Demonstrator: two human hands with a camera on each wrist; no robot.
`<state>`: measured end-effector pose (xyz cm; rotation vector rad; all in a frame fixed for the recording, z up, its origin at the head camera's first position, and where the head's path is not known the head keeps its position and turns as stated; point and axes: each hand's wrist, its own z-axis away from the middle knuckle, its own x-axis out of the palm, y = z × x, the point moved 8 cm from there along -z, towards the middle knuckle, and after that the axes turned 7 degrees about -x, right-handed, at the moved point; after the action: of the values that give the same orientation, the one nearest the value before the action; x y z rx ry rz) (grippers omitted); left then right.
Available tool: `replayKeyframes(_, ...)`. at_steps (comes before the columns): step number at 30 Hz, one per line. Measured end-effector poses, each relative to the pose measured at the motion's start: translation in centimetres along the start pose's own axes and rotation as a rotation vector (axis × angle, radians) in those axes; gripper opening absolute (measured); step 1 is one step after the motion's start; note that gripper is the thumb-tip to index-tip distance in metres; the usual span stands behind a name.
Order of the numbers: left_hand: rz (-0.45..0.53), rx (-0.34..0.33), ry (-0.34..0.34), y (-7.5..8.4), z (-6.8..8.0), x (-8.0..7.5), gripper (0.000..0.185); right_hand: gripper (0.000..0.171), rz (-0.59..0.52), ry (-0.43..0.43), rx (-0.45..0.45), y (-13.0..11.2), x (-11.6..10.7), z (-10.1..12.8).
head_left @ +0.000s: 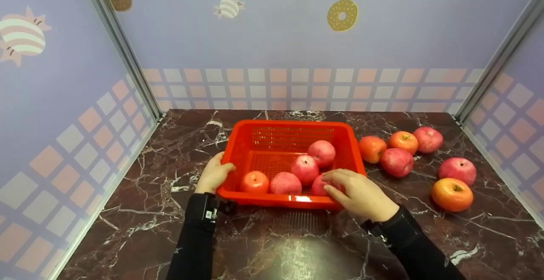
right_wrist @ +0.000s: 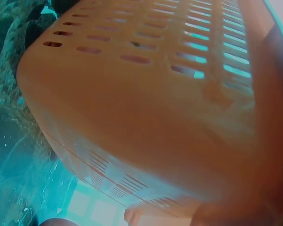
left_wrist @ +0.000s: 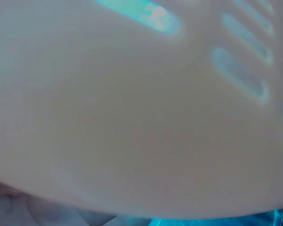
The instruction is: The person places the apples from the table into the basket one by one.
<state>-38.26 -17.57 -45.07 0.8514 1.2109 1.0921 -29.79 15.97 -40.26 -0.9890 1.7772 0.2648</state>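
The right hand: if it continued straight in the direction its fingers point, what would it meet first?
The right hand already rests on an apple in the red basket; beyond it, probably the neighbouring apple.

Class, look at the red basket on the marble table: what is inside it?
The red basket holds five apples. The right hand covers part of the nearest one, and the front wall hides whatever lies low behind it.

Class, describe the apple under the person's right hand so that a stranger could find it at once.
Start at the red slotted plastic basket on the dark marbled table. Go to its near right corner, where the right hand rests. The reddish-pink apple there is the only one partly covered by fingers; the other four in the basket lie bare.
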Motion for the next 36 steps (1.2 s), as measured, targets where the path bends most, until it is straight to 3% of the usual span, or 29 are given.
replayKeyframes(21, 0.023, 0.011, -0.007, -0.1, 0.0, 0.0, 0.053, 0.02, 0.029, 0.093, 0.035, 1.0, -2.7, 0.5)
replayKeyframes(36, -0.001, 0.013, -0.008, -0.1, 0.0, 0.0, 0.052, 0.022, 0.034, 0.114, 0.119, 3.2, -4.9, 1.9)
